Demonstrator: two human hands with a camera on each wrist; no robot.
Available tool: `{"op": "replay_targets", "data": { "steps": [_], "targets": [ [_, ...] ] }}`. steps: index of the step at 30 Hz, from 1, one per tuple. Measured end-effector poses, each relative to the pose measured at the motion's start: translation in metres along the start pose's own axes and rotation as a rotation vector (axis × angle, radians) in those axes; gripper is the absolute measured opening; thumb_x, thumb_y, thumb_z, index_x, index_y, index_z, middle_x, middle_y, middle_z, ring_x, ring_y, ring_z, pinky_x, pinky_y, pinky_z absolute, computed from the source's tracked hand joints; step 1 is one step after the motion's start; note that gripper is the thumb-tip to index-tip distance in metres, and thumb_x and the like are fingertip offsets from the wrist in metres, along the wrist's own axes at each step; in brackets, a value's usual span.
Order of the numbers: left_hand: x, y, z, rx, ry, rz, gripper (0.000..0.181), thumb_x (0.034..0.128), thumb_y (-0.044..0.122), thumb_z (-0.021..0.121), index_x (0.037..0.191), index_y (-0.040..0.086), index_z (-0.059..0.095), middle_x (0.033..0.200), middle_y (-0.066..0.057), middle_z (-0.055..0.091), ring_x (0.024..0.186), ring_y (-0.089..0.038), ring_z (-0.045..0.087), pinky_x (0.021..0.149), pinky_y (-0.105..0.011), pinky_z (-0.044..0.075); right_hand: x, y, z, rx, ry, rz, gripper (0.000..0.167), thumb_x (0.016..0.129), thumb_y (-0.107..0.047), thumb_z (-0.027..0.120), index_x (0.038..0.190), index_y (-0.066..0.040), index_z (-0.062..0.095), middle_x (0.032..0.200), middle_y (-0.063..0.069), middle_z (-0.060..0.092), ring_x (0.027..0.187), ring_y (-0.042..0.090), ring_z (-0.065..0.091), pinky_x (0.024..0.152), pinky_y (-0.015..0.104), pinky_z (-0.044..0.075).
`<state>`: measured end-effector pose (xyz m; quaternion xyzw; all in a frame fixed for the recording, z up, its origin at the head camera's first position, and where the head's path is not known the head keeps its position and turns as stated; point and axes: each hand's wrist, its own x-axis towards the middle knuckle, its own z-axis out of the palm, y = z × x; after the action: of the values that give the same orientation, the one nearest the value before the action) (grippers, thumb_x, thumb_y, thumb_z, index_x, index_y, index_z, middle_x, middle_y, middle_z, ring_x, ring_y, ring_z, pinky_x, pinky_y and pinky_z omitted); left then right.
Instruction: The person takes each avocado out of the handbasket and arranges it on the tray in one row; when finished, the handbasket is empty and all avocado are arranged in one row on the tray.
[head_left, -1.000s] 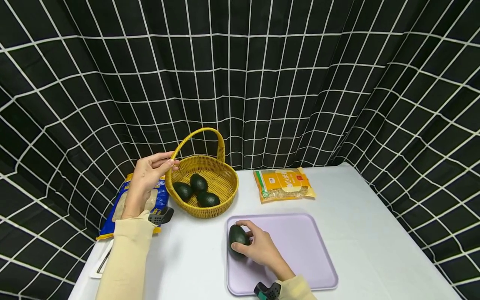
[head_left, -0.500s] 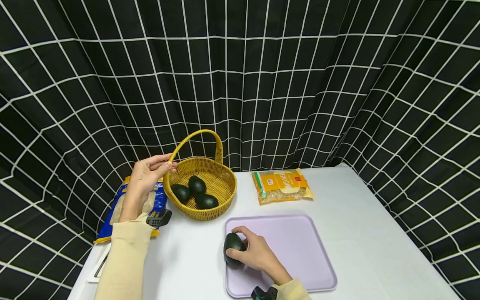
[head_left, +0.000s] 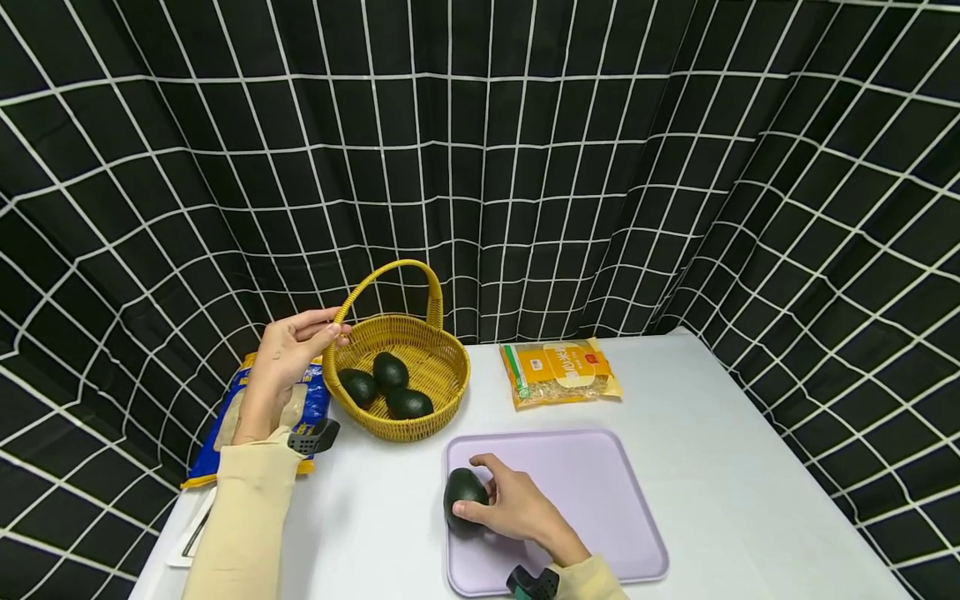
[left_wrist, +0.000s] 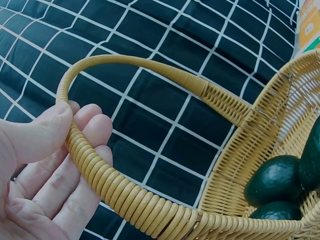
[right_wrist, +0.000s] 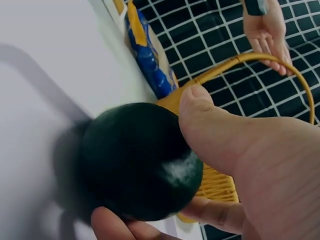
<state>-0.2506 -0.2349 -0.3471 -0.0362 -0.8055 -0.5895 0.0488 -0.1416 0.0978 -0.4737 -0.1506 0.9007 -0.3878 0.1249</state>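
My left hand (head_left: 288, 350) pinches the handle of the yellow wicker basket (head_left: 450, 375) between thumb and fingers; the left wrist view shows the thumb (left_wrist: 47, 130) against the wrapped handle (left_wrist: 107, 182). Three dark green avocados (head_left: 409, 404) lie at the basket's left side. Over the left part of the lilac tray (head_left: 585, 500), my right hand (head_left: 521, 508) grips another avocado (head_left: 463, 500), thumb on its near side. In the right wrist view that avocado (right_wrist: 140, 160) sits between thumb and fingers, close to the tray surface; contact with it cannot be told.
A blue and yellow bag (head_left: 303, 404) lies left of the basket, partly behind my left forearm. An orange bag (head_left: 562, 372) lies behind the tray. A white object (head_left: 187, 533) with a dark strip is at the left edge. Black gridded curtain surrounds the table.
My right hand and its avocado have shifted slightly left and nearer the tray's left edge. The head view has shifted a little; my left hand still holds the handle.
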Motion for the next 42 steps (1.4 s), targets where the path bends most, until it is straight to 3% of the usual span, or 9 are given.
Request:
{"op": "replay_targets", "data": {
  "steps": [14,20,28,31,38,42],
  "targets": [
    [0.003,-0.001,0.000,-0.010,0.001,0.003,0.047,0.1012,0.028,0.064,0.142,0.006,0.058,0.103,0.011,0.076,0.091,-0.003,0.073,0.085,-0.012,0.054,0.001,-0.001,-0.011,-0.025,-0.032,-0.022,0.076,0.087,-0.050,0.077,0.144,-0.008,0.049,0.098,0.005,0.066,0.081,0.014,0.058,0.069,0.033,0.047],
    [0.004,-0.001,0.000,-0.009,0.003,0.006,0.045,0.1013,0.027,0.063,0.141,0.006,0.059,0.104,0.008,0.077,0.092,-0.005,0.074,0.085,-0.012,0.054,0.005,-0.002,-0.019,-0.044,-0.025,-0.061,0.074,0.089,-0.046,0.076,0.145,-0.006,0.048,0.117,0.018,0.067,0.096,0.026,0.064,0.078,0.042,0.051],
    [0.004,-0.002,-0.001,-0.009,-0.002,0.006,0.045,0.1017,0.026,0.063,0.142,0.005,0.058,0.120,-0.015,0.074,0.090,-0.002,0.073,0.086,-0.012,0.054,0.013,-0.006,-0.028,0.030,-0.009,-0.133,0.059,0.092,-0.034,0.075,0.138,-0.004,0.053,0.122,0.024,0.064,0.107,0.037,0.066,0.087,0.046,0.058],
    [0.004,-0.002,-0.001,-0.006,0.001,0.005,0.045,0.1016,0.026,0.063,0.141,0.006,0.058,0.119,-0.012,0.075,0.090,-0.002,0.073,0.086,-0.012,0.054,0.018,-0.008,-0.032,0.072,-0.005,-0.157,0.051,0.092,-0.027,0.074,0.134,-0.003,0.055,0.121,0.025,0.064,0.109,0.040,0.065,0.088,0.047,0.059],
    [0.004,-0.002,-0.002,-0.018,0.003,0.005,0.044,0.1017,0.026,0.063,0.141,0.006,0.059,0.104,0.007,0.077,0.091,-0.004,0.073,0.086,-0.012,0.054,0.034,-0.012,-0.043,0.101,0.011,-0.184,0.041,0.093,-0.020,0.072,0.129,-0.006,0.058,0.118,0.022,0.065,0.109,0.041,0.066,0.091,0.051,0.057],
    [0.004,-0.002,-0.001,-0.016,-0.005,0.002,0.043,0.1022,0.025,0.062,0.141,0.006,0.058,0.107,0.004,0.078,0.094,-0.008,0.074,0.086,-0.012,0.054,0.044,-0.015,-0.050,0.081,0.034,-0.199,0.036,0.093,-0.017,0.071,0.127,-0.009,0.060,0.116,0.017,0.067,0.106,0.036,0.068,0.091,0.050,0.058]
  ]
}}
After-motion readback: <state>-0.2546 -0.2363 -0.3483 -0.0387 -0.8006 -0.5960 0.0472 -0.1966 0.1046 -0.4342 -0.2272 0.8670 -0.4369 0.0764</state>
